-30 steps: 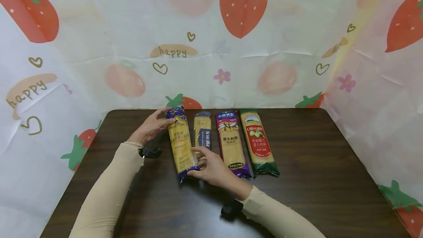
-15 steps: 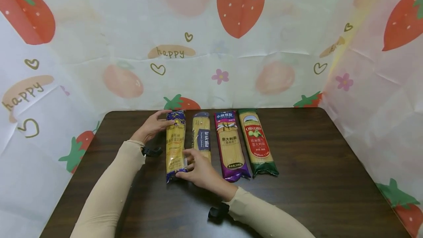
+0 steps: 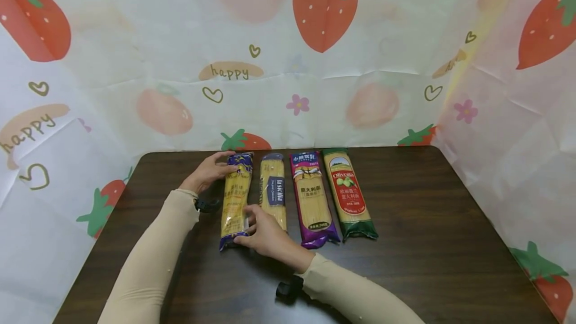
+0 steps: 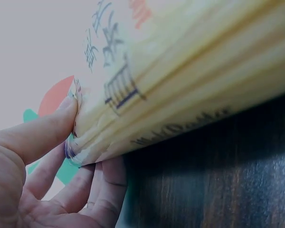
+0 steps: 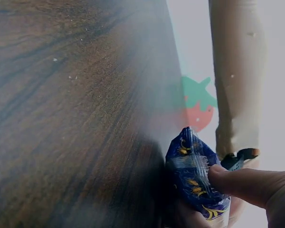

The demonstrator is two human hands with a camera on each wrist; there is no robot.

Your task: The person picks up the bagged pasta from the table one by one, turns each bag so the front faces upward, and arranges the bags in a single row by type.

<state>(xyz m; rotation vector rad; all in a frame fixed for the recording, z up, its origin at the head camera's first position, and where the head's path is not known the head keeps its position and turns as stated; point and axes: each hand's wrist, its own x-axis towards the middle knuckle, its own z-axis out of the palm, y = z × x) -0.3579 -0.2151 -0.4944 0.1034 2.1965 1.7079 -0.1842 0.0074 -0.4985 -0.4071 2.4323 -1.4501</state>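
A yellow spaghetti packet with dark blue ends point(image 3: 236, 189) lies at the left of a row of packets in the head view, slightly slanted. My left hand point(image 3: 207, 173) grips its far end. In the left wrist view the thumb point(image 4: 52, 123) is on the upper side and the fingers point(image 4: 107, 190) reach under the edge. My right hand point(image 3: 270, 234) pinches the near end. The right wrist view has the thumb point(image 5: 247, 185) pressing on the blue crimped end point(image 5: 194, 175), other fingers partly hidden beneath it.
To its right lie a spaghetti packet with a blue label point(image 3: 273, 191), a purple and pink one point(image 3: 312, 199) and a green and red one point(image 3: 348, 194). The dark wooden table point(image 3: 427, 244) meets a strawberry-patterned curtain point(image 3: 315, 129) at the back and sides.
Both hands have shifted the yellow packet left and lowered it to the table, away from the blue-labelled packet. Its near end has swung left. The other packets stay put.
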